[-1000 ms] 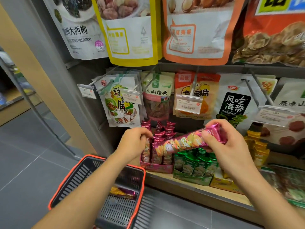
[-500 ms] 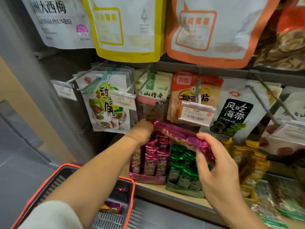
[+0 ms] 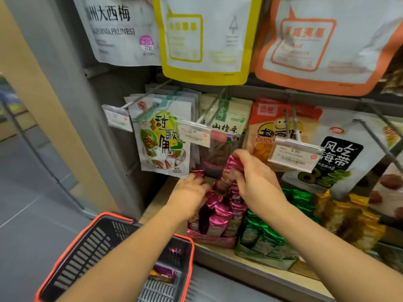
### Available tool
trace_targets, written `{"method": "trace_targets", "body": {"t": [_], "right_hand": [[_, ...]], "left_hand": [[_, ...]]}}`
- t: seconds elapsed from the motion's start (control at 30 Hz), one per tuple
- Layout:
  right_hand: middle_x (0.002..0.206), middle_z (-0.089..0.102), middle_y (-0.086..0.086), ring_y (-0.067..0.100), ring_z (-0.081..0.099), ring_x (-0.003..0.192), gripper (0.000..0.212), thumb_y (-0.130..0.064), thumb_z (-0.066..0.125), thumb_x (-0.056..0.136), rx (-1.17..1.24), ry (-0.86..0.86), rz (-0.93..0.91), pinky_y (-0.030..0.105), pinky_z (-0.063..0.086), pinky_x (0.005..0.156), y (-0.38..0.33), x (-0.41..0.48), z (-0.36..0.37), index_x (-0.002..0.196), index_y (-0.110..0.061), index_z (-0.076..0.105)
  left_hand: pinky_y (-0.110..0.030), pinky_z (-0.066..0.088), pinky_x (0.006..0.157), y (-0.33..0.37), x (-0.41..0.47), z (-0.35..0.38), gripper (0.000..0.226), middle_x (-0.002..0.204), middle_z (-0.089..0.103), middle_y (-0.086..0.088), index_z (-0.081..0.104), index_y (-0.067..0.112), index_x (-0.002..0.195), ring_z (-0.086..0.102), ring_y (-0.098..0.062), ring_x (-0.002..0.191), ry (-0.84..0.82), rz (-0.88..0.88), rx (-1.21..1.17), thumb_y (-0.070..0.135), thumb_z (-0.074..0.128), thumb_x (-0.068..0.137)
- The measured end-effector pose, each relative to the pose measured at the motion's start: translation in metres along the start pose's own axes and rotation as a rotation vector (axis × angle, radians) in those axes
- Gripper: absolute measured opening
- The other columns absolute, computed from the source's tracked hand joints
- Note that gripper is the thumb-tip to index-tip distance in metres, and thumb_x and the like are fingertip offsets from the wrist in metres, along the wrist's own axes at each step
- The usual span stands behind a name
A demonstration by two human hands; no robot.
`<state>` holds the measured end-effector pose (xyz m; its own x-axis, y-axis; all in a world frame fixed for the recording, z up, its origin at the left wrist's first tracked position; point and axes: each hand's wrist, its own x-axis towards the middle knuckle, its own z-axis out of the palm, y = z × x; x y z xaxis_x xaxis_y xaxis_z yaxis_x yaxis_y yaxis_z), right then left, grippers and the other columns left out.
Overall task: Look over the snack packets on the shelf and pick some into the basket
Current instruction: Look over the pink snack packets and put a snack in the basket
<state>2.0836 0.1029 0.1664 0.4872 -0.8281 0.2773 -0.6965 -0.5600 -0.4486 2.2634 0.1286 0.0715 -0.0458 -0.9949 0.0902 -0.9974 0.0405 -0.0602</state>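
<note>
As the right hand (image 3: 255, 177) pinches a pink packet (image 3: 224, 182) by its top end over the shelf box (image 3: 209, 239), light, crinkly, probably slippery, I cannot tell whether the left hand (image 3: 189, 192) grips anything.

The white bag (image 3: 117, 33), yellow bag (image 3: 205, 42) and orange bag (image 3: 316, 42) up top are cut off by the upper edge. The basket (image 3: 93, 243) runs off the bottom edge, partly behind the left forearm (image 3: 135, 247); the wrappers (image 3: 163, 273) in it are too blurred to tell apart. The left hand (image 3: 189, 192) is smeared at the fingertips, so its grip is unclear. The pink packet (image 3: 226, 179) in the right hand (image 3: 255, 182) loses its lower end among the pink packets (image 3: 218, 216). The leftmost price tag (image 3: 116, 119) is unreadable
</note>
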Motion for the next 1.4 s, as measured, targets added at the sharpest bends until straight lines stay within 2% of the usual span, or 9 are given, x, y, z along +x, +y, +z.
{"method": "trace_targets", "body": {"t": [0.17, 0.33, 0.53, 0.63, 0.73, 0.87, 1.0, 1.23, 1.4], "right_hand": [[0.134, 0.052, 0.005, 0.029, 0.055, 0.116, 0.038, -0.014, 0.054, 0.095, -0.068, -0.059, 0.026, 0.033, 0.043, 0.098, 0.010, 0.027, 0.031, 0.132, -0.022, 0.057], [0.120, 0.058, 0.005, 0.028, 0.050, 0.119, 0.029, -0.013, 0.052, 0.094, -0.228, -0.279, 0.007, 0.043, 0.043, 0.100, 0.032, 0.043, 0.063, 0.117, -0.025, 0.065], [0.128, 0.055, -0.007, 0.019, 0.031, 0.131, 0.032, -0.029, 0.043, 0.096, -0.270, -0.369, 0.069, 0.052, 0.020, 0.104, 0.051, 0.051, 0.084, 0.118, -0.044, 0.062], [0.134, 0.053, -0.011, 0.014, 0.026, 0.132, 0.035, -0.044, 0.033, 0.097, -0.077, -0.349, 0.142, 0.049, 0.020, 0.099, 0.054, 0.052, 0.087, 0.115, -0.038, 0.063], [0.130, 0.054, -0.016, 0.014, 0.032, 0.128, 0.041, -0.060, 0.041, 0.092, -0.129, -0.264, 0.012, 0.045, 0.024, 0.093, 0.058, 0.040, 0.092, 0.124, -0.040, 0.057], [0.130, 0.057, -0.013, 0.016, 0.039, 0.127, 0.034, -0.043, 0.044, 0.096, -0.316, -0.204, -0.028, 0.046, 0.027, 0.095, 0.063, 0.030, 0.100, 0.128, -0.037, 0.053], [0.132, 0.055, -0.009, 0.021, 0.037, 0.128, 0.033, -0.031, 0.042, 0.095, -0.426, -0.244, 0.024, 0.050, 0.025, 0.097, 0.053, 0.042, 0.104, 0.125, -0.035, 0.055], [0.147, 0.042, -0.008, 0.022, 0.032, 0.135, 0.042, -0.040, 0.031, 0.100, -0.225, -0.184, 0.086, 0.050, 0.029, 0.101, 0.050, 0.041, 0.094, 0.142, -0.036, 0.038], [0.149, 0.043, -0.005, 0.022, 0.034, 0.138, 0.042, -0.036, 0.036, 0.100, -0.058, -0.099, 0.187, 0.048, 0.031, 0.105, 0.033, 0.027, 0.063, 0.142, -0.032, 0.043]], "left_hand": [[-0.037, 0.031, 0.089, 0.004, -0.003, 0.008, 0.047, 0.134, 0.045, -0.005, 0.046, 0.027, 0.135, 0.034, -0.028, 0.124, 0.023, -0.049, 0.010, 0.025, 0.055, 0.088], [-0.038, 0.033, 0.095, 0.008, 0.005, 0.010, 0.042, 0.135, 0.044, -0.008, 0.050, 0.022, 0.133, 0.033, -0.029, 0.127, 0.006, -0.115, -0.035, 0.027, 0.054, 0.091], [-0.038, 0.034, 0.101, 0.009, 0.019, 0.009, 0.041, 0.138, 0.041, -0.010, 0.051, 0.020, 0.136, 0.032, -0.030, 0.128, -0.028, -0.122, -0.042, 0.018, 0.052, 0.095], [-0.034, 0.034, 0.099, 0.005, 0.022, 0.008, 0.041, 0.135, 0.044, -0.009, 0.052, 0.019, 0.135, 0.034, -0.028, 0.125, 0.004, -0.109, -0.075, 0.016, 0.047, 0.095], [-0.034, 0.037, 0.098, 0.002, 0.024, 0.007, 0.040, 0.132, 0.044, -0.009, 0.052, 0.019, 0.136, 0.036, -0.029, 0.123, 0.016, -0.121, -0.164, 0.016, 0.048, 0.096], [-0.043, 0.044, 0.092, 0.000, 0.022, -0.006, 0.026, 0.118, 0.053, -0.014, 0.063, 0.010, 0.120, 0.049, -0.032, 0.113, 0.236, -0.107, -0.320, 0.017, 0.054, 0.096], [-0.035, 0.052, 0.063, 0.000, 0.015, -0.038, 0.021, 0.087, 0.060, -0.016, 0.073, 0.003, 0.101, 0.058, -0.033, 0.081, 0.545, 0.026, -0.271, 0.017, 0.066, 0.088], [-0.038, 0.046, 0.058, 0.004, -0.028, -0.101, 0.023, 0.079, 0.058, -0.016, 0.071, -0.005, 0.102, 0.055, -0.033, 0.072, 0.683, 0.085, -0.170, 0.013, 0.067, 0.087], [-0.040, 0.043, 0.054, 0.008, -0.067, -0.134, 0.026, 0.074, 0.053, -0.011, 0.068, -0.004, 0.087, 0.049, -0.028, 0.066, 0.671, 0.104, -0.111, 0.019, 0.056, 0.093]]}}
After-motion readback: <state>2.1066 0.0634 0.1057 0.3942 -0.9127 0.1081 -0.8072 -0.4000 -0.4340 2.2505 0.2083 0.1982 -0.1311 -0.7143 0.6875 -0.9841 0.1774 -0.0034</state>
